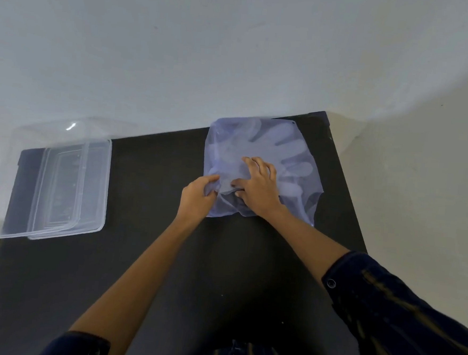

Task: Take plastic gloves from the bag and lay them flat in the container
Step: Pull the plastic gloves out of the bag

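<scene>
A translucent bluish plastic bag (299,143) lies on the black table (193,271) at the far right, with pale plastic gloves (289,159) showing through it. My left hand (197,195) pinches the bag's near edge at its opening. My right hand (257,187) rests on the bag at the opening, thumb tucked under the film and fingers spread on top. A clear rectangular container (94,184) sits at the far left of the table, with nothing visible inside it.
A clear lid (24,146) leans over the container's left side and overhangs the table edge. A white wall (236,52) stands directly behind the table. Dark striped sleeves cover both forearms near the bottom of the view.
</scene>
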